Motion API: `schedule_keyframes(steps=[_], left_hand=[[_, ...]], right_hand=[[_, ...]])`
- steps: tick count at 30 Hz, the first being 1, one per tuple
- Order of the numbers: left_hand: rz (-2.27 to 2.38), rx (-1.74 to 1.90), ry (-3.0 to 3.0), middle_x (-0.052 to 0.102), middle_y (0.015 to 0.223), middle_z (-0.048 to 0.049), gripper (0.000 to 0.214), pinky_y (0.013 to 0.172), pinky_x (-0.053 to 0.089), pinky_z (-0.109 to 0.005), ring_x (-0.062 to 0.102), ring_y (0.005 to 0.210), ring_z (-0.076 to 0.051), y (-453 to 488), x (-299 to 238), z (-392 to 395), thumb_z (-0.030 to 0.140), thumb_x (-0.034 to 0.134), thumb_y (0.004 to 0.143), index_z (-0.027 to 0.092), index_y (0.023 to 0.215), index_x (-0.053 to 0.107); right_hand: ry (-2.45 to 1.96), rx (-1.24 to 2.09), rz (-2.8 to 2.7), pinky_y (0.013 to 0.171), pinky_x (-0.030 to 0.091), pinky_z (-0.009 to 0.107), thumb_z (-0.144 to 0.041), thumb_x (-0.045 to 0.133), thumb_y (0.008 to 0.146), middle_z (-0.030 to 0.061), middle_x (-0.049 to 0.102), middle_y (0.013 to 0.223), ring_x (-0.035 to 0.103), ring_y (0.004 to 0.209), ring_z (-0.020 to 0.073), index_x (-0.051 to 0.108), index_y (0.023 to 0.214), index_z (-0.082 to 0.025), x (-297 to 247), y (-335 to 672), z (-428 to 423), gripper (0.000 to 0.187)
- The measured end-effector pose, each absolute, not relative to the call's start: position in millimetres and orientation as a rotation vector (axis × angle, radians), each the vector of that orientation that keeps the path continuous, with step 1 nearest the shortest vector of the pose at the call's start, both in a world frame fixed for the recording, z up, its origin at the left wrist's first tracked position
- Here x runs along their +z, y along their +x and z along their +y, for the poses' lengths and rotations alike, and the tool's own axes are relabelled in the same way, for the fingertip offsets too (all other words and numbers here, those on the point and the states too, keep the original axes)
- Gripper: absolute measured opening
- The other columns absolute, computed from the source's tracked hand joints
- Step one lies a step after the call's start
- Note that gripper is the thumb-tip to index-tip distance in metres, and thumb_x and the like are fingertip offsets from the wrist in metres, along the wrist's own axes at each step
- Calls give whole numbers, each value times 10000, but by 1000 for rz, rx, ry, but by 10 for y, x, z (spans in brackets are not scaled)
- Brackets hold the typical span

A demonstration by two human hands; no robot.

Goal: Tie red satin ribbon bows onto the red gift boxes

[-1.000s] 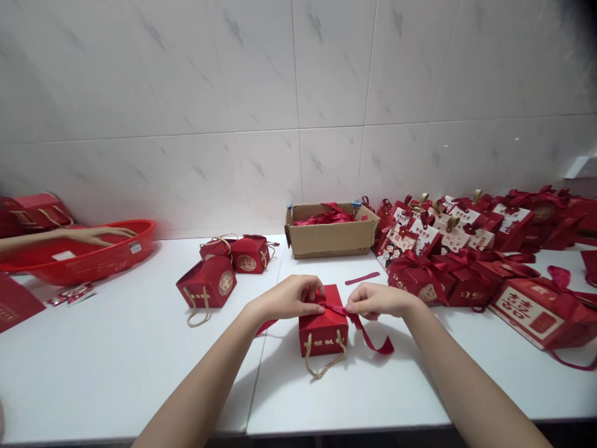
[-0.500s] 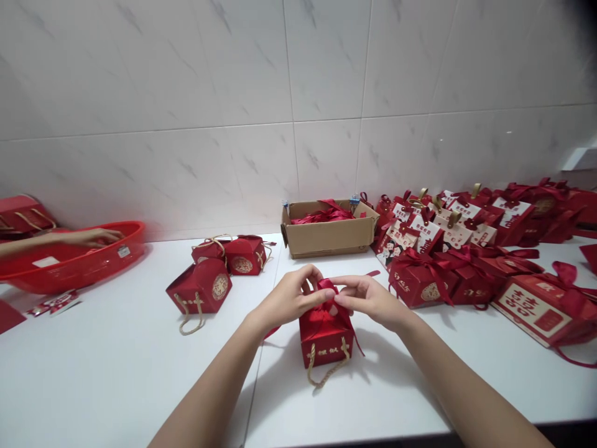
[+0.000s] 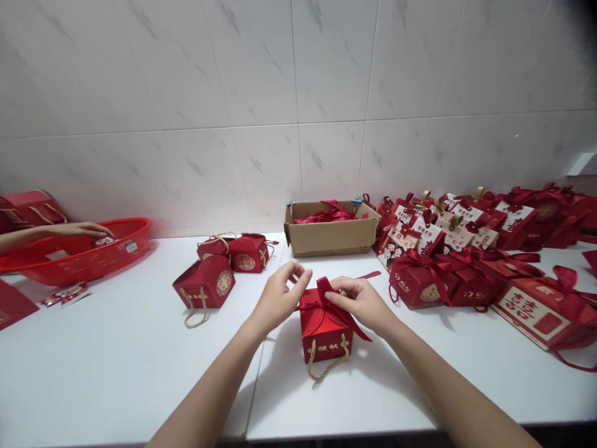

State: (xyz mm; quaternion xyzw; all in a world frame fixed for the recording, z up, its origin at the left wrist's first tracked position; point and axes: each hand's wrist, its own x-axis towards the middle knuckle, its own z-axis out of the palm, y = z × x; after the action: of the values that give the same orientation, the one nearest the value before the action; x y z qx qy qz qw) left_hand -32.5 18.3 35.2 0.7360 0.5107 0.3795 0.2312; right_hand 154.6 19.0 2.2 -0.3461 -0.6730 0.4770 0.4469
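A red gift box [image 3: 326, 339] with gold lettering and a twisted gold rope handle [image 3: 326, 373] stands upright between my hands. Red ribbon [image 3: 321, 287] is gathered over its top, with one end standing up and another trailing to the right. My right hand [image 3: 361, 302] pinches the ribbon between thumb and fingers just above the lid. At the box's upper left, my left hand [image 3: 282, 297] has thumb and fingers apart, close to the ribbon with nothing visible in them.
A cardboard box [image 3: 331, 239] of red ribbons stands by the wall. Several decorated gift boxes [image 3: 424, 280] crowd the right, while red boxes [image 3: 205, 283] with rope handles sit left. Farther left, another person's hand [image 3: 88, 229] holds a small packet over a red basin [image 3: 135, 255].
My left hand has come off the ribbon and moved left. The ribbon now lies flatter on the lid, one end upright. In the basin, the other person's hand has lifted a small packet.
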Motion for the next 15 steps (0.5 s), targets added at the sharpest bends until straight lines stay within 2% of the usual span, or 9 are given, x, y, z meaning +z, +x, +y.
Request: schedule_keyframes(steps=[3,5,7,11,15], left_hand=[[1563,773,1914,591,827,-33,416,606,396,-267,534,720,-174,-478,221,112,592,496,767,183,840,492],[1552,626,1836,568,720,-16,447,563,363,-256,503,634,-156,-534,141,88,626,465,763,179,787,478],[1482,553,1796,477,582,20,463,512,301,-238,420,534,-122,-543,84,90,626,415,787,178,674,447],[1395,747,1848,265,530,60,470,499,205,-226,262,513,-85,-507,29,132,563,462,783,181,551,320],[1410,874,1839,285,540,54,451,501,204,-222,260,532,-86,-522,70,108,538,493,768,175,546,344]], right_hand=[[-843,1298,-1661,695,476,277,-321,590,812,53,669,857,607,770,163,669,862,-164,34,1549,162,183],[-823,1289,-1717,682,473,261,-317,579,823,39,655,827,600,749,149,660,844,-167,49,1568,152,172],[-786,1255,-1786,692,468,246,-308,570,831,31,640,835,594,766,141,649,834,-168,66,1595,148,161],[-792,1274,-1821,673,467,236,-325,544,847,28,647,798,605,743,137,606,805,-168,81,1622,134,174],[-919,1195,-1770,643,474,253,-338,525,842,48,677,766,625,713,156,593,796,-163,36,1537,114,194]])
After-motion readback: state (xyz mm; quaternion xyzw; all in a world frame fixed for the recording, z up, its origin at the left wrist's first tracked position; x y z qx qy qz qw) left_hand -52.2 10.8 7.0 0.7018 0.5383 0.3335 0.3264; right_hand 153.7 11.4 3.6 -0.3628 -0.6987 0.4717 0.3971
